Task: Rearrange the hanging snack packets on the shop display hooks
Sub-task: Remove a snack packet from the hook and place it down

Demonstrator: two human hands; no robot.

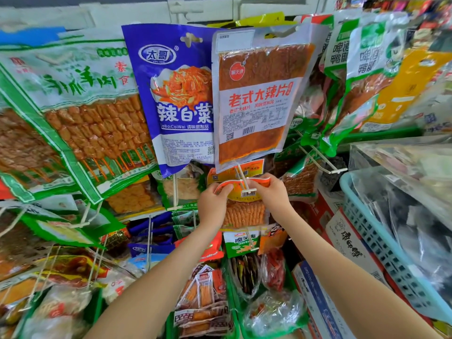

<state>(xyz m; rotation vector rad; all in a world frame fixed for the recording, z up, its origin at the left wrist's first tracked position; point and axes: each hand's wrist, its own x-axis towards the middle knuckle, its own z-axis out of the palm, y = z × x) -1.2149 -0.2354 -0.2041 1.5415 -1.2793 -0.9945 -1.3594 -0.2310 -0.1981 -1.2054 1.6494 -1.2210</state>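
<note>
The background was a shop display wall crowded with snack packets hanging on white wire hooks, with more packets in green trays below. A pale blue plastic basket (381, 241) stood at the right, beside a cardboard box (347, 241) printed 康师傅.

The orange snack packet (244, 214) hung at the centre of the wall, below the upper row. Its long axis ran vertically and its header edge pointed up. The header was buckled into a wave around the white hook (241, 178), whose tip carried a barcode tag. A clear window showed ridged orange strips. The header print could not be read.

The left hand (211, 200) pinched the header's left corner, thumb and fingers closed on it. The right hand (272, 192) pinched the header's right end in the same manner.

Directly above hung a clear packet (256, 99) labelled 老式大辣片 in red. To its left hung a blue packet (181, 94) marked 太哥 and 辣白菜, "LaBaiCaiWei". At the far left, a green-bordered packet (80, 106) of skewered pieces hung tilted.
</note>
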